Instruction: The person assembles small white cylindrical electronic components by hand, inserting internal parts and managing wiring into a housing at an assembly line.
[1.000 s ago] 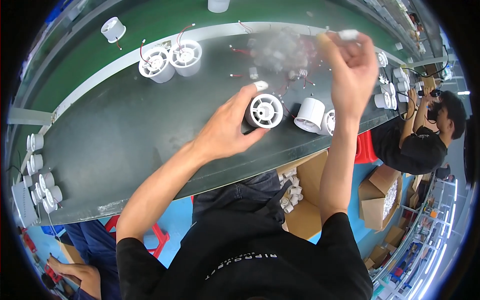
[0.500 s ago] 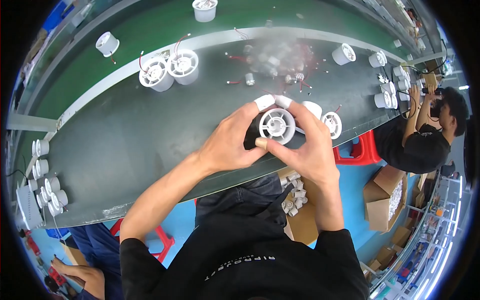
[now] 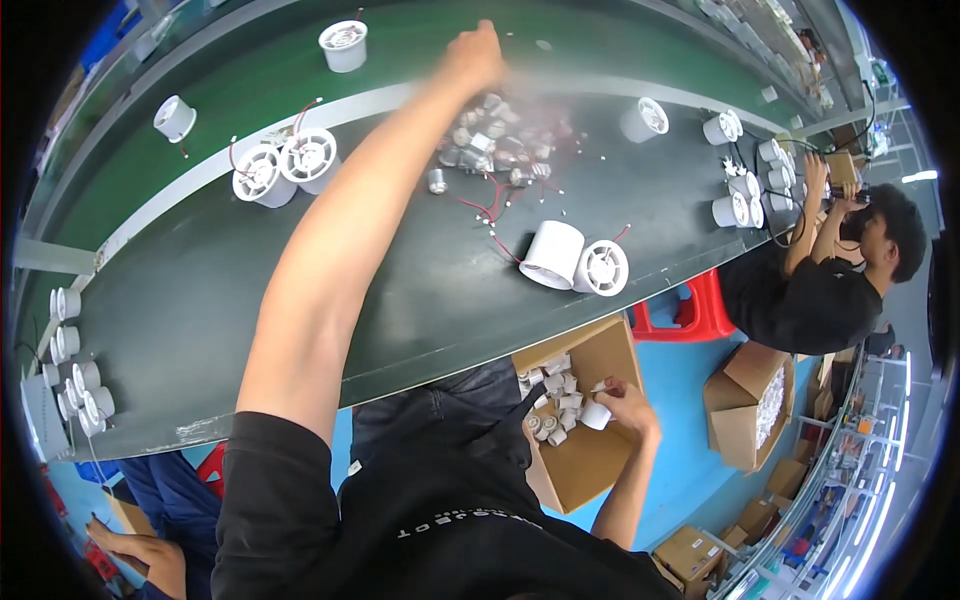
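Note:
My left hand (image 3: 474, 60) is stretched over the green belt at the far side, beyond the pile of small motors with red wires (image 3: 500, 140). Its fingers are blurred, and what they hold, if anything, cannot be made out. Down by my lap, my right hand (image 3: 630, 410) is closed at a white plastic cup (image 3: 595, 415) inside a cardboard box (image 3: 590, 475). Several small white parts (image 3: 550, 420) lie in that box. On the dark worktop, a tilted white housing (image 3: 552, 252) rests against a spoked white housing (image 3: 604, 268).
Two spoked housings with red wires (image 3: 285, 170) stand left of my forearm. Other white housings sit on the green belt (image 3: 343, 46) and at both worktop ends. A co-worker (image 3: 830, 260) sits at right by a red stool (image 3: 690, 312). Another open carton (image 3: 750, 405) stands on the floor.
Both hands have come off the spoked housing they held together, which I cannot find now. My left hand has reached far forward; my right hand has dropped into the box. The view has shifted.

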{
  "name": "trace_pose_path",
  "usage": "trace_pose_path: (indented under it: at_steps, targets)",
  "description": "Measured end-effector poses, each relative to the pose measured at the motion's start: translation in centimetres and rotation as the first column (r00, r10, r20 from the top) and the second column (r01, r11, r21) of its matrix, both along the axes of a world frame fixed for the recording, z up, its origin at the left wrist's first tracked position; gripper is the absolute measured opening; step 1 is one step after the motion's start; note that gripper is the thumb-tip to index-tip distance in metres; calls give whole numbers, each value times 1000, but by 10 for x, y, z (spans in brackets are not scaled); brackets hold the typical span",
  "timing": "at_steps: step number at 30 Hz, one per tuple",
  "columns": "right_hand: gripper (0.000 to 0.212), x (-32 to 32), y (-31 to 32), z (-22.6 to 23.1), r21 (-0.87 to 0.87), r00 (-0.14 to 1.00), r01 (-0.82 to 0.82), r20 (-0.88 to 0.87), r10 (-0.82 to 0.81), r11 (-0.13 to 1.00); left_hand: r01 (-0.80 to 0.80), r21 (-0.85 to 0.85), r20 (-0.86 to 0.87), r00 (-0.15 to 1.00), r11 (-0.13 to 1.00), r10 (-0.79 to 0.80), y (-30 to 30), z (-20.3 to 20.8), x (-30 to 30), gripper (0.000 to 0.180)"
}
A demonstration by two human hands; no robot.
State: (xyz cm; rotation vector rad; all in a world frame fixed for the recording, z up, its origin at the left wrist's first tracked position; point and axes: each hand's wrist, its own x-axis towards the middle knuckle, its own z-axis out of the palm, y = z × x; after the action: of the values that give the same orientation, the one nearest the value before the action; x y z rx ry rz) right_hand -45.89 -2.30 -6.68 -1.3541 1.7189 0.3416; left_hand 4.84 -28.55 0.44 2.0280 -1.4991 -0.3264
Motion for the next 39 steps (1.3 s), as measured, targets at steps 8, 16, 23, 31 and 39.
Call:
trace_pose_path:
  at_steps: [8,16,23,31,39]
  targets:
    - [45,-58,20,-75,-371,977,96,-145,-159,924,111,-419,74,993,901,-88,96,53,-36,57]
    - [29,147,-65,128,-968,835,8,144,530,251,188,-267,36,982,945,-185,202,1,-36,57]
    - [45,206,-82,141,-908,723,-365,-138,677,204,340,-448,258,935,827,-245,229,19,-42,37]
    - [27,249,-53,125,-701,837,71,429,340,710,460,-438,-228,774,773,-590,282,39,-42,19]
    - [25,270,-38,96,-968,763,135,238,601,212,433,-329,-198,837,839,-509,303,15,-23,17]
